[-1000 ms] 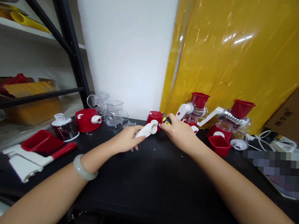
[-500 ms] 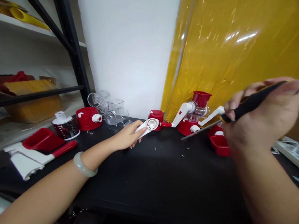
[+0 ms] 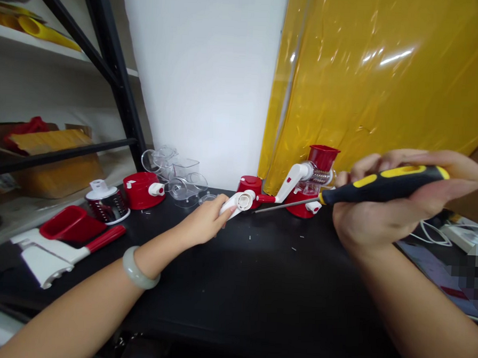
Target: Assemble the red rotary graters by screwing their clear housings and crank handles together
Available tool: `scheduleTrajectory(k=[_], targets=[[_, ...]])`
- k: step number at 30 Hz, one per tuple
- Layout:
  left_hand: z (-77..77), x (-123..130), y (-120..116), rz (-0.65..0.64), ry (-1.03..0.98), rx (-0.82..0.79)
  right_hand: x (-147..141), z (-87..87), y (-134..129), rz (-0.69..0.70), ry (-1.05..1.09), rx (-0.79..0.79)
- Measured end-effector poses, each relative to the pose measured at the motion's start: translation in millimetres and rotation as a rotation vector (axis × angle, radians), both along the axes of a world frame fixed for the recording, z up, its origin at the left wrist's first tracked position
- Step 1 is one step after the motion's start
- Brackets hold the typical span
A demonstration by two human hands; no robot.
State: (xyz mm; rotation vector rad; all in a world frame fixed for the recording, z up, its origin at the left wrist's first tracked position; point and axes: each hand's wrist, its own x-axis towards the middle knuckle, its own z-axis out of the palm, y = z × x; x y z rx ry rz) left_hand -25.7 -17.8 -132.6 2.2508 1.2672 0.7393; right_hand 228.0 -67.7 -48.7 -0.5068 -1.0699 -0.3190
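My left hand is closed on a white crank handle, whose round socket end faces up near a small red base. In my right hand is a black and yellow screwdriver. Its shaft points left, and the tip is just right of the socket, apart from it as far as I can see. Behind the shaft stands an assembled grater with a red hopper and a white crank arm.
To the left are a red base, a metal drum, a red hopper with white body and clear plastic parts. Small bits lie on the black table. At right is a white cable.
My right hand has turned the screwdriver flatter and brought its tip left, close to the white handle's socket. My left hand has barely moved.
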Motion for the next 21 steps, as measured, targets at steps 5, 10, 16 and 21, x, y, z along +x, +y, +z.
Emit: scheduleTrajectory(k=[5, 10, 16, 21], targets=[[0.3, 1, -2, 0.042, 0.036, -0.007, -1, -0.8, 11, 0.012, -0.031, 0.212], [1.1, 1, -2, 0.071, 0.034, -0.005, -5, -4.5, 13, 0.026, -0.032, 0.235], [2.7, 1, -4, 0.060, 0.003, -0.030, -5, -12.6, 17, -0.004, -0.081, 0.253], [3.4, 3, -6, 0.053, -0.003, -0.030, -3, -15.4, 21, 0.068, -0.114, 0.287]])
